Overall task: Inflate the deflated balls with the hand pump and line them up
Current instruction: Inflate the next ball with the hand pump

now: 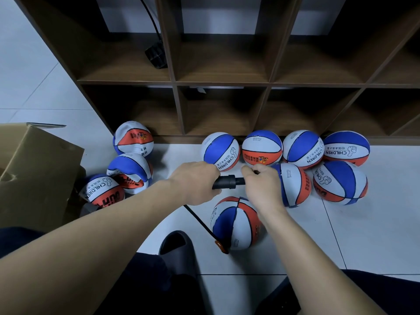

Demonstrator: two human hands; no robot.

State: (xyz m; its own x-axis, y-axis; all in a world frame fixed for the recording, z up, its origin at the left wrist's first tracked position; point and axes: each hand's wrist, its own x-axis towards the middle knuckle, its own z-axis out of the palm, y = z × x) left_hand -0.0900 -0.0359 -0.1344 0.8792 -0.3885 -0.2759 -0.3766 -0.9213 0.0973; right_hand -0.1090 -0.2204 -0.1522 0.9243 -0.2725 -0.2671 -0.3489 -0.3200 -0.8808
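Dark trousers and a dark slipper (178, 246) filled the near edge of the head view, on the pale tiled floor (363, 235). Just beyond the slipper sat a red, white and blue ball (236, 223), with a thin black hose (200, 220) running down to an orange fitting (221, 246) at its near side. Above that ball both hands held the black hand pump (229, 181), whose long axis lay level and ran left to right. The left hand (195, 181) wrapped its curled fingers round the barrel's left end; the right hand (261, 185) gripped the right end, fingers closed round the handle, which was mostly hidden. Right of the hands lay a cluster of round balls (302, 148), four in a row against the base of the wooden shelf unit (222, 71) and two in front. To the left, three softer, dented balls (129, 171) lay beside an open cardboard box (34, 169).
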